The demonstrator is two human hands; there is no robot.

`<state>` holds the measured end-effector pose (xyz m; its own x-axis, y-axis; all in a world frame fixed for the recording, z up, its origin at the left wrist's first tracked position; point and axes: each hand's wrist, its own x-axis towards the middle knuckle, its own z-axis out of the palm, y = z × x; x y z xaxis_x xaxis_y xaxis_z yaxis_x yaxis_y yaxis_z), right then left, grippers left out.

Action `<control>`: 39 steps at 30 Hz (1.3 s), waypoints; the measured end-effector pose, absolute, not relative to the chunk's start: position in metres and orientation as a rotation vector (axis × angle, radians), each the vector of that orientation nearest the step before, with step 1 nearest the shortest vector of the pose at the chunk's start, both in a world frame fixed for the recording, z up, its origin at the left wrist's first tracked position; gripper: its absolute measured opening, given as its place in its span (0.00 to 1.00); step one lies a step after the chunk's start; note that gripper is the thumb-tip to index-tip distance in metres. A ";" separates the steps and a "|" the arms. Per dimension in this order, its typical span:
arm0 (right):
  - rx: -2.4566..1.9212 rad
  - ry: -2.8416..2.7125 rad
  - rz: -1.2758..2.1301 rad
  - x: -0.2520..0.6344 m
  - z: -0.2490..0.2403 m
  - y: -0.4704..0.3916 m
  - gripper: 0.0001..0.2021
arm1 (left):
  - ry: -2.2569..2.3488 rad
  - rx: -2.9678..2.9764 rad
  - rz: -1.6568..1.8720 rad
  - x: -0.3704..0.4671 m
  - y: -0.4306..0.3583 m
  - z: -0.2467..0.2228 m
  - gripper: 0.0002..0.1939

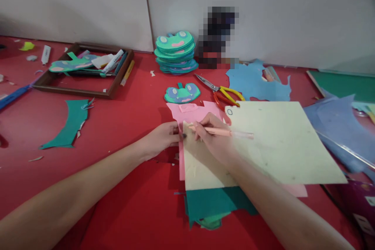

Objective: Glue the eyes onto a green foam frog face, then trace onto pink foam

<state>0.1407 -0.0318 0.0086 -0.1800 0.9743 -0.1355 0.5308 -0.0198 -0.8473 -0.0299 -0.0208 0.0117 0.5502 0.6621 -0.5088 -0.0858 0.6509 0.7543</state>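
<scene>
My right hand (215,138) is closed round a peach-coloured pen (218,131), its tip at the upper left corner of a cream sheet (272,140). A small oval outline is drawn near that sheet's top edge. At the left edge, my left hand (161,138) pinches the cream sheet; some of its fingers are hidden underneath. Pink sheet material (209,109) with cut-outs lies under the cream sheet, and a dark green piece (216,203) shows below it. Just beyond lies a green frog-like face cutout (182,93) with blue eye patches.
Yellow-and-red-handled scissors (219,90) lie open beyond the sheets. Behind them are a stack of face cutouts (175,52) and a blue scrap (249,82). A brown wooden frame (73,90) holds markers at left, near a green scrap (70,125). Translucent blue sheets (336,125) lie right.
</scene>
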 end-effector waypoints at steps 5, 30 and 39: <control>-1.559 -1.746 1.107 0.141 0.008 -0.032 0.22 | 0.895 0.736 0.507 -0.030 -0.022 0.010 0.18; -1.552 -1.735 1.182 0.143 0.012 -0.031 0.22 | 0.818 0.804 0.435 -0.035 -0.019 0.010 0.19; -1.536 -1.700 1.216 0.141 0.012 -0.032 0.21 | 0.835 0.805 0.437 -0.035 -0.020 0.012 0.19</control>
